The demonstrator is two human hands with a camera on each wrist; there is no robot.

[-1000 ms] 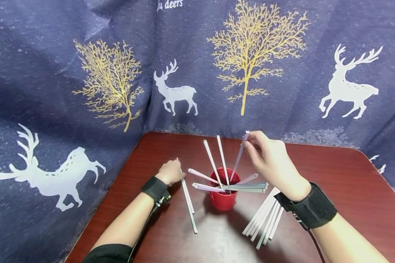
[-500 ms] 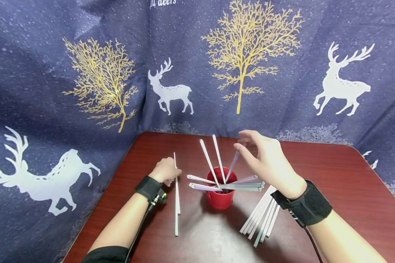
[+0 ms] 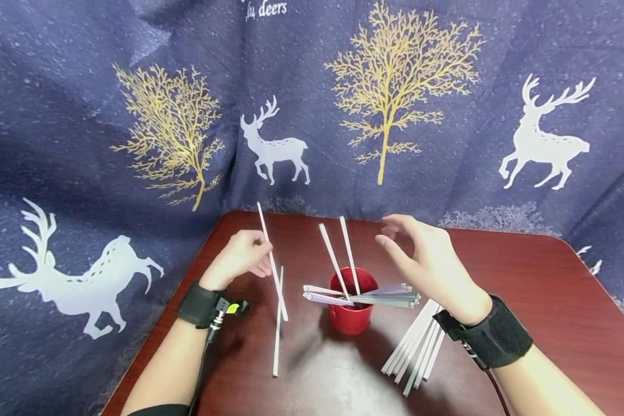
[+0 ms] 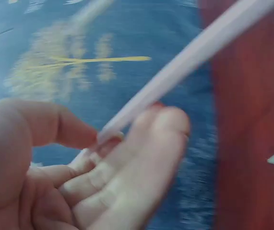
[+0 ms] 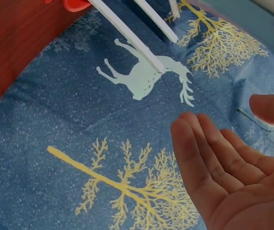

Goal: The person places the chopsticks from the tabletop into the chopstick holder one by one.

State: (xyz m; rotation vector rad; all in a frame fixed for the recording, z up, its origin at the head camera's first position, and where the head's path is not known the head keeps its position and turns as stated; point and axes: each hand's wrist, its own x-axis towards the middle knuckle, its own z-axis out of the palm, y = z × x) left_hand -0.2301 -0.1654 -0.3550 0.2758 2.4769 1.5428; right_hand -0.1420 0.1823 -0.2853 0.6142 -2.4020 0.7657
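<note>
My left hand [image 3: 243,254] pinches a long thin pale pinkish stick [image 3: 274,268] between thumb and fingers, raised and slanting over the left of the table. In the left wrist view the same stick [image 4: 175,72] runs up from the fingertips. A second, greenish-white stick [image 3: 277,344] lies on the table under it. To the right of the red bucket [image 3: 351,320], my right hand [image 3: 427,263] hovers with thumb and fingers apart and nothing between them; the right wrist view shows its bare palm [image 5: 242,191]. Several pale sticks [image 3: 382,299] lean in the bucket, some nearly flat across the rim.
A bundle of several white and greenish sticks [image 3: 413,349] lies on the brown table [image 3: 530,277], partly under the right wrist. A dark blue cloth [image 3: 437,150] with deer and trees hangs behind the table. Cables run from both wrist straps.
My right hand has let go of a purplish stick, which dropped into the bucket. My left hand has lifted a pinkish stick off the table, leaving the greenish one lying there.
</note>
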